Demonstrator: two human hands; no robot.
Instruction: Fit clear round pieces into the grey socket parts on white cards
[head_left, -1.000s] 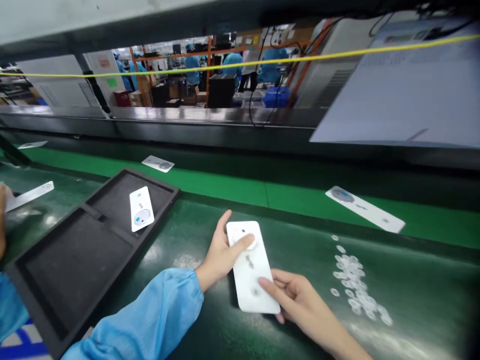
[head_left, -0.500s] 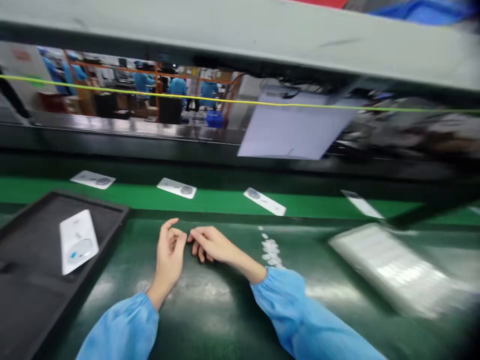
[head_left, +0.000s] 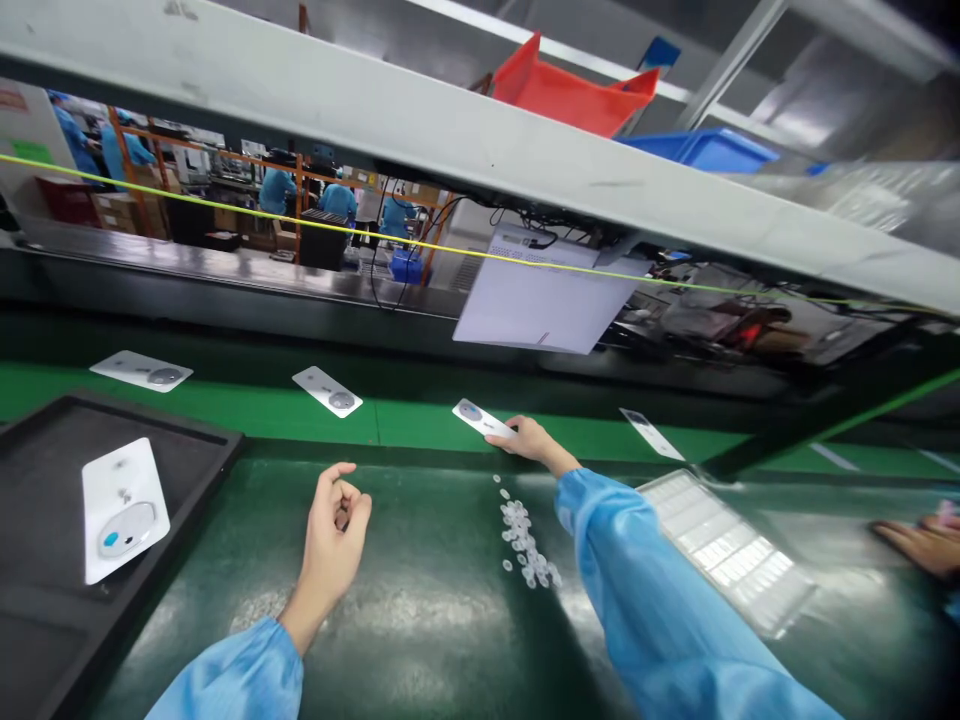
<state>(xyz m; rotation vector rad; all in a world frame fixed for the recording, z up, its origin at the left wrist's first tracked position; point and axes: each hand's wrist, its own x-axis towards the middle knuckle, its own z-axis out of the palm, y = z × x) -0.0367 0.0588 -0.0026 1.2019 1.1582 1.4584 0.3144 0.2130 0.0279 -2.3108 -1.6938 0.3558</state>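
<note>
My right hand reaches over the green belt and grips the near end of a white card, which has a round grey patch with a blue spot. My left hand is over the dark green bench, its fingers curled toward the thumb; whatever it holds, if anything, is hidden. A loose pile of small clear discs lies on the bench below my right forearm. At the left, another white card with a round patch and a blue spot rests on a black tray.
More white cards lie spaced along the green belt. A clear ribbed tray stands right of my sleeve. Another person's hand shows at the right edge. Overhead runs a pale beam, with a yellow cord below.
My right hand has left its place beside my left hand and moved right and forward onto a card on the belt. The view has shifted; another person's hand now shows at right.
</note>
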